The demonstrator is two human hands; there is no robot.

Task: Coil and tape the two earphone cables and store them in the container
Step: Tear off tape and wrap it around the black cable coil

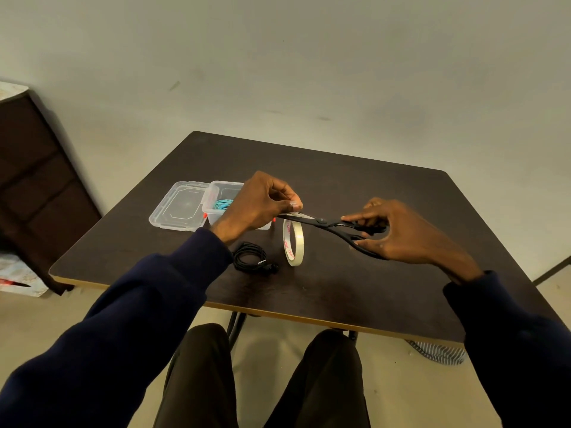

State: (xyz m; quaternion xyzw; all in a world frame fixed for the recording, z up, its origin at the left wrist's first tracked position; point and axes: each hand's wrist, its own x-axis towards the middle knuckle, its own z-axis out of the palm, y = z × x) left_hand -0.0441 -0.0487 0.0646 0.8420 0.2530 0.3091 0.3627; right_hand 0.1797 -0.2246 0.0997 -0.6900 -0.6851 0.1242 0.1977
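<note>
Pinches a strip of tape (pixel 295 206) between thumb and fingertips of left hand (pixel 262 203), raised over the counter (pixel 386 193), in front of the container (pixel 213 215). Grips scissors (pixel 327 224) in right hand (pixel 401 233), fingers curled through the black handles, forefinger laid along the top. Blade tips just under the left fingertips, at the strip. Cannot tell whether strip joins the tape roll (pixel 293 242). Tape roll on edge on counter, directly below the blades. Black earphone cable (pixel 251 257) coiled on counter, just left of tape roll, near left sleeve, outside container. Teal earphone cable (pixel 223 204) coiled inside open container, partly hidden by left hand. Clear lid (pixel 179 206) flat on counter, against container's left side.
</note>
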